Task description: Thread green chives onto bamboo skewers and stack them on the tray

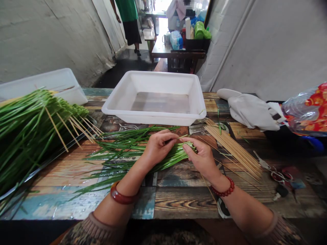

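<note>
My left hand (158,147) has its fingers closed round a flat bunch of long, limp green chives (143,151) lying on the surface (178,200) just before me; my right hand (201,157) pinches the same bunch at its tips, where a thin wooden skewer (183,136) pokes out. The surface is patchwork-printed wood, worn and glossy; one white plastic tub (155,97), rectangular and bare inside, stands behind the chives; a sheaf of pale bamboo skewers (233,148) lies to the right, skewered chives (33,126) heaped left on a metal tray; grey walls close in.
</note>
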Demonstrator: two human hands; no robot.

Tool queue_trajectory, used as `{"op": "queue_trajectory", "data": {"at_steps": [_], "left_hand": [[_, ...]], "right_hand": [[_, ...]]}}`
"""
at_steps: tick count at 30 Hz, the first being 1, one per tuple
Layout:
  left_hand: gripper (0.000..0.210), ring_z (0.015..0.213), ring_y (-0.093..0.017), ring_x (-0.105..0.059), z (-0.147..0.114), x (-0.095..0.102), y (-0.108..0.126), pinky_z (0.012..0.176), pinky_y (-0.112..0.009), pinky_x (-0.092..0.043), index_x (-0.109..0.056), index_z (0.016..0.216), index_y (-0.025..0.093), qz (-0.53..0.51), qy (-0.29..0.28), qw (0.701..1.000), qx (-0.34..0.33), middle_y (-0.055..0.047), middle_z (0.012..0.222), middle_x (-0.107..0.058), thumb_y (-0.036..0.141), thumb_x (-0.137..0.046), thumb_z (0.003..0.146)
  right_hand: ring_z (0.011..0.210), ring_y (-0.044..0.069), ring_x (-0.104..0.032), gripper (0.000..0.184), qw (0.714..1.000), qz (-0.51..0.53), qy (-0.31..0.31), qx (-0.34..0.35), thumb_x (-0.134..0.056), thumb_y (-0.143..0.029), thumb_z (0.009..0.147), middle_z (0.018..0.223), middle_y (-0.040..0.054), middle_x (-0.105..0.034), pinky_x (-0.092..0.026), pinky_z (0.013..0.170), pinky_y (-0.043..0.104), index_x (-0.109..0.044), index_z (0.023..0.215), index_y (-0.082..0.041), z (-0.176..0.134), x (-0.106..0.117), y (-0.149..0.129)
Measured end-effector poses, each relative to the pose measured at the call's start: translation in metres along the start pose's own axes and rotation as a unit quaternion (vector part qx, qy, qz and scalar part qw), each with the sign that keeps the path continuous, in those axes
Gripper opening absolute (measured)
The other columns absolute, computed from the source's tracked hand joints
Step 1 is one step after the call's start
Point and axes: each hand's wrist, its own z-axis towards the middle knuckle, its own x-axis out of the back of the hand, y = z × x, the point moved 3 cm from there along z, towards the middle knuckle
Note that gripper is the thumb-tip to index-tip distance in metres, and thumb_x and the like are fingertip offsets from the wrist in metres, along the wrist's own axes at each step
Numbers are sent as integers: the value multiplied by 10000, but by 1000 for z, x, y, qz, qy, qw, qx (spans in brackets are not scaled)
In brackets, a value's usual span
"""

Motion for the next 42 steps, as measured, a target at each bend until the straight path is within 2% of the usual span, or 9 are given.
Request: {"op": "queue_trajectory", "data": {"at_steps": [16,19,23,25,30,34,38,42], "left_hand": [[189,678,-130,-602,-2,-1,-2,641,-234,-460,-734,919,161,99,-1,989,-106,-43,754,-660,177,-546,917],[170,690,-127,-607,-2,-1,-3,649,-232,-464,-729,910,164,87,-1,992,-96,-43,773,-670,163,-559,907],[138,688,-121,-608,-3,-2,-6,637,-221,-463,-723,873,169,51,16,996,-67,-31,766,-667,153,-587,886],[130,692,-122,-612,-3,-3,-7,646,-225,-470,-725,868,169,41,19,997,-60,-32,774,-669,151,-596,878],[143,696,-127,-617,-3,-3,-4,645,-225,-477,-731,867,172,35,21,998,-53,-35,768,-664,156,-590,881],[153,688,-125,-615,-2,-3,0,629,-220,-462,-733,874,174,45,17,996,-74,-37,763,-671,154,-582,888],[149,675,-127,-607,-2,-3,0,626,-227,-454,-730,858,166,55,29,995,-81,-41,752,-667,164,-585,889],[140,687,-130,-607,-3,-4,-1,636,-229,-454,-725,840,165,51,30,997,-57,-40,758,-666,161,-591,879]], "right_hand": [[796,191,-671,259,1000,-13,2,-6,-591,-333,863,976,74,-736,-544,587,262,-722,1023,-177,3,0,1],[795,182,-649,264,1000,2,1,-10,-600,-330,859,964,67,-713,-532,592,257,-693,1053,-177,4,-1,2],[715,150,-590,439,1000,20,15,-6,-624,-295,847,881,26,-643,-511,589,249,-583,1274,-205,3,-1,3],[672,137,-556,463,1000,23,7,-3,-618,-282,853,825,3,-604,-498,577,244,-559,1309,-228,3,-1,3],[684,138,-557,351,1000,31,6,-2,-621,-254,843,804,-8,-584,-487,567,235,-594,1193,-236,3,-1,4],[731,147,-585,301,999,48,6,-7,-616,-251,841,853,6,-608,-492,573,235,-583,1140,-233,3,-2,3],[737,151,-593,304,999,41,9,-7,-615,-250,839,866,11,-618,-492,570,237,-578,1140,-231,3,-1,3],[743,155,-599,324,999,41,7,-6,-612,-255,842,870,15,-625,-500,578,244,-582,1163,-229,3,-2,3]]}}
